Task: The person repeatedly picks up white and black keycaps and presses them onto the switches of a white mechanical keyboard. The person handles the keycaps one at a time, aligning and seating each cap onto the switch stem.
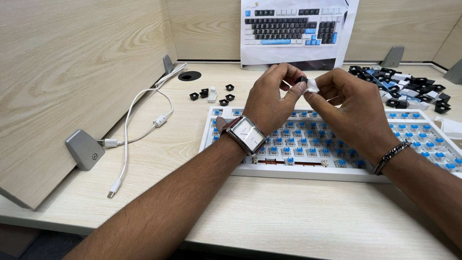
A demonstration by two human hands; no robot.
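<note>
Above the bare keyboard [317, 144], our left hand [269, 103] pinches a black keycap [301, 79] while our right hand [349, 108] pinches a white wipe [312, 86] against it; we should rub gently, gripping firmly.

We see bright, even light from overhead, soft shadows under our arms on the table [298, 216], everything sharp, slight edge bending.
</note>
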